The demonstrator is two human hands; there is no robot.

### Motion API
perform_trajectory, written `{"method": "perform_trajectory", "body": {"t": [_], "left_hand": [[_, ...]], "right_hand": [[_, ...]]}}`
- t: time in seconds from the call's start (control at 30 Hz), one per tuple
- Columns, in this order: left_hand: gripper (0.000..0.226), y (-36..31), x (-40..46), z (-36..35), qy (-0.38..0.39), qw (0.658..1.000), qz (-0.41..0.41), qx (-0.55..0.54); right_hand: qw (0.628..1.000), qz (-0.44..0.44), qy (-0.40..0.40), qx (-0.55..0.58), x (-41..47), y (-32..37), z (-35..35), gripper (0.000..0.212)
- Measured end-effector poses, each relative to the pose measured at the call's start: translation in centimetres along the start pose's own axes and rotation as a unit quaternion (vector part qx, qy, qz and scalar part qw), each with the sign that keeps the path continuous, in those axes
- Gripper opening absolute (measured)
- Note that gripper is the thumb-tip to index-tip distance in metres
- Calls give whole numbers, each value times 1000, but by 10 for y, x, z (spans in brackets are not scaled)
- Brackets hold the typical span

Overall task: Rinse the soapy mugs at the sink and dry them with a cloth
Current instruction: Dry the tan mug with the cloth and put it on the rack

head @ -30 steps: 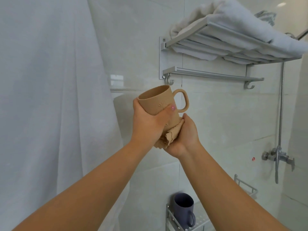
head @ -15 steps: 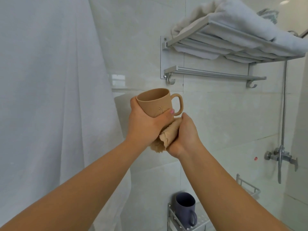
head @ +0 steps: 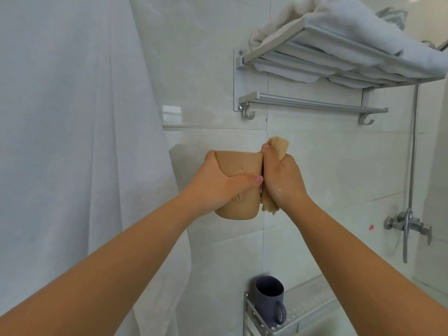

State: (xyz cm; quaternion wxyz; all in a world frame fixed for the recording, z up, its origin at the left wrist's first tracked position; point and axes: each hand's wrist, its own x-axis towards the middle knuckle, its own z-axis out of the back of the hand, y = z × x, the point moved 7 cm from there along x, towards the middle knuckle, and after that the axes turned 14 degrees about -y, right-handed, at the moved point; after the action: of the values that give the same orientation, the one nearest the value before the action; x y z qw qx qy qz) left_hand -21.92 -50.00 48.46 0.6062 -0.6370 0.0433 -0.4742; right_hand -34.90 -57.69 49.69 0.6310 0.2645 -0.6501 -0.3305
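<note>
This is a bathroom in a home. The walls (head: 327, 166) are covered in big, shiny, pale tiles. High up, a metal rack (head: 339, 66) is fixed to the wall, with soft white towels (head: 358, 23) folded on top and a bar with little hooks under it. On the right a shower tap (head: 407, 226) sticks out of the wall, and a thin silver pipe (head: 413, 151) goes up from it. On the left hangs a long white curtain (head: 72, 141) (the kind that keeps water in). Low down there is a small metal shelf (head: 305, 309) with a dark mug (head: 270, 299) standing on it.
</note>
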Motion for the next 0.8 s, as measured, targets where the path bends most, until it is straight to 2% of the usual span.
{"method": "perform_trajectory", "body": {"t": [0.1, 0.17, 0.23, 0.33, 0.47, 0.5, 0.63, 0.7, 0.8], "left_hand": [[92, -4, 2, -2, 35, 999, -2, -15], [81, -6, 1, -2, 23, 998, -2, -57], [65, -5, 2, -2, -6, 995, 15, -98], [57, -1, -2, -3, -66, 985, 86, -131], [40, 3, -7, -6, -129, 966, 142, -172], [44, 3, -7, -5, -144, 962, 147, -179], [85, 4, -1, -1, -182, 950, 172, -187], [90, 5, 1, 1, -187, 950, 176, -180], [85, 8, 4, 2, -172, 949, 196, -176]], "right_hand": [[999, 27, -23, -26, 3, 5, 3, 59], [999, 25, -25, 2, 5, 7, 4, 60], [998, -23, -28, 53, 6, 6, 4, 58], [984, -133, -25, 119, 4, -4, 0, 57], [980, -123, -30, 155, -2, 1, -6, 52], [978, -118, -29, 167, -3, 2, -8, 48], [975, -100, -5, 199, -11, 10, -16, 27], [976, -78, 7, 201, -16, 14, -18, 22], [983, -32, 11, 179, -21, 20, -24, 20]]}}
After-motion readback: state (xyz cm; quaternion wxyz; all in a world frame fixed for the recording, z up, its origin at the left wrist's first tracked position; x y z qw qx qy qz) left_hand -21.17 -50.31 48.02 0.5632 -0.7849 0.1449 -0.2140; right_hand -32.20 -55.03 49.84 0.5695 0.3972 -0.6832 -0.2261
